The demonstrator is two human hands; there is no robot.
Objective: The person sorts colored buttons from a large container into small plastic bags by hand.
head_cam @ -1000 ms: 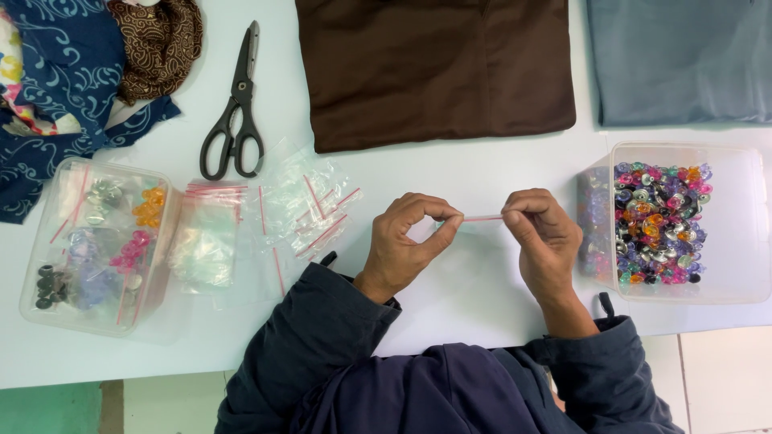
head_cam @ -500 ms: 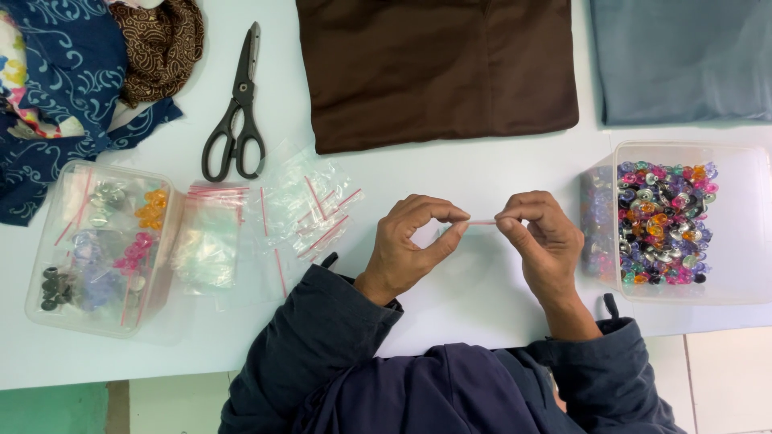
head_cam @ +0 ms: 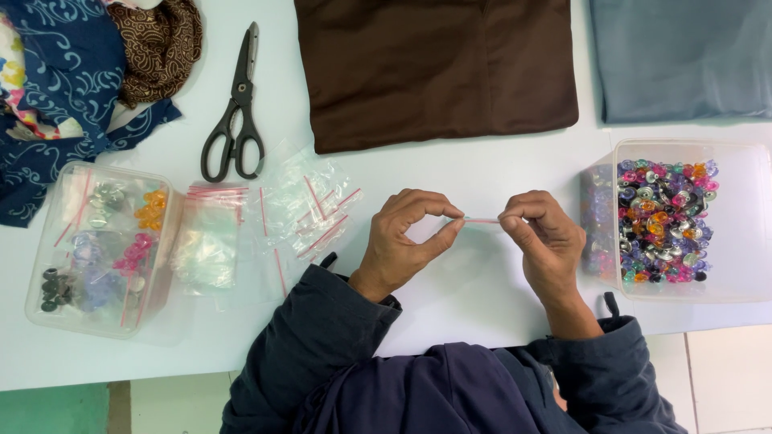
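My left hand (head_cam: 406, 241) and my right hand (head_cam: 543, 237) pinch the two ends of a small clear zip bag (head_cam: 481, 221) with a red strip, held just above the white table (head_cam: 450, 173). Thumb and forefinger of each hand are closed on the bag's top edge. To the right stands a clear plastic box of several colourful beads (head_cam: 663, 221). On the left lies a loose pile of small clear zip bags (head_cam: 301, 213) with red strips.
Black scissors (head_cam: 237, 112) lie at the upper left. A clear box with filled bead bags (head_cam: 100, 245) sits at the left. Brown cloth (head_cam: 438, 68), grey-blue cloth (head_cam: 679, 56) and patterned blue and brown fabrics (head_cam: 76, 72) lie along the far edge.
Both hands have stayed in place on the small bag, fingers shifting slightly along its top edge. The view has drifted a little.
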